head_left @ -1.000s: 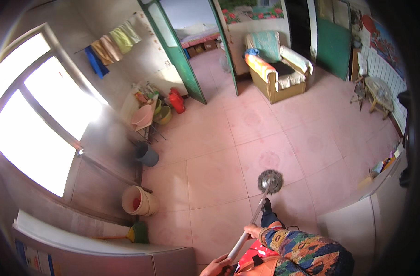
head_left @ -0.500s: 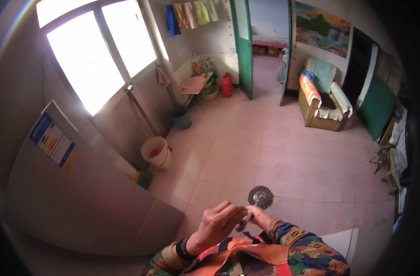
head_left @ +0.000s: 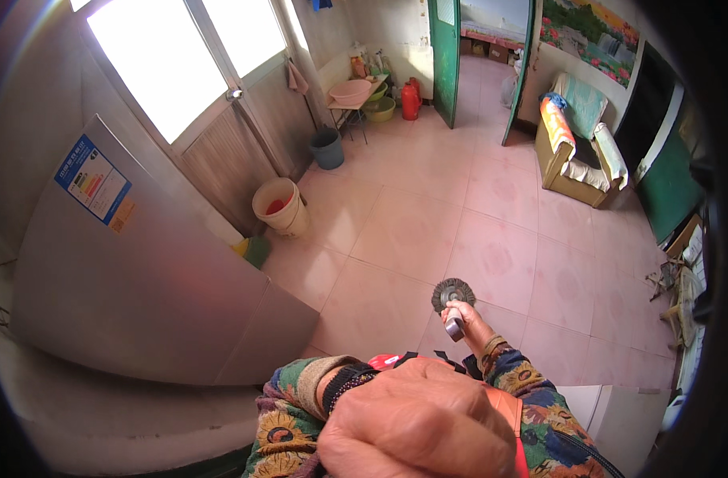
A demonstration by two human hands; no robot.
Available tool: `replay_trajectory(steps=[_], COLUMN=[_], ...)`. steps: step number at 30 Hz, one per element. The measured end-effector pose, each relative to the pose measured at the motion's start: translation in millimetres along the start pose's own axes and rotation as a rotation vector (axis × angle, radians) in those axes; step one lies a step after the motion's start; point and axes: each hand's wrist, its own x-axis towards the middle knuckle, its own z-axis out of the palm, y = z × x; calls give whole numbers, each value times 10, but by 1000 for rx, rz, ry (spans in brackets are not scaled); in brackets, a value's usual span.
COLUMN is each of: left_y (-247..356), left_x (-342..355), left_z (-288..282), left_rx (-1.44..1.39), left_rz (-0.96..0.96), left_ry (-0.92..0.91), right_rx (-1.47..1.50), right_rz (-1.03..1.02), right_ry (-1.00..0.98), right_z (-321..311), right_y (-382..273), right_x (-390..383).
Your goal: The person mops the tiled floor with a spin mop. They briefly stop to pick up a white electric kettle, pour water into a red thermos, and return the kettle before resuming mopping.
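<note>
In my right hand [head_left: 467,316] I hold a round brush by its handle [head_left: 455,325]. Dark bristles ring the grey hub of the brush head [head_left: 453,295], which points away from me above the tiled floor. My left hand [head_left: 420,422] is raised large and near, in front of my chest, with its back showing and its fingers curled in. Whatever those fingers hold, if anything, is hidden. A dark band circles the left wrist. Behind the hands shows an orange and red garment front [head_left: 503,406] between patterned sleeves.
A grey refrigerator [head_left: 165,279] stands at left. Past it are a cream bucket [head_left: 280,209], a dark bucket [head_left: 326,148] and a small table holding a pink basin [head_left: 350,92]. A red flask-like container [head_left: 410,102] stands near the green door [head_left: 445,60]. An armchair [head_left: 575,147] is far right.
My left hand has come away from beside the brush handle, up and nearer. The right hand still holds the brush, now a little farther out. The view has tilted downward.
</note>
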Motion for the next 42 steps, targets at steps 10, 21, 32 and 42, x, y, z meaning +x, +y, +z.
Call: replay_trajectory(steps=[10, 21, 32, 42], left_y=[-164, -171, -101, -43], left_x=[-124, -152, -221, -239], left_z=[210, 449, 518, 481], left_rx=[-19, 8, 31, 33], left_rz=[58, 59, 54, 56], left_ry=[16, 20, 36, 33], right_rx=[267, 326, 262, 294], right_rz=[149, 216, 192, 223], right_ry=[116, 203, 150, 150], right_z=[-175, -409, -464, -424], right_y=[73, 450, 606, 606], right_x=[258, 642, 701, 714])
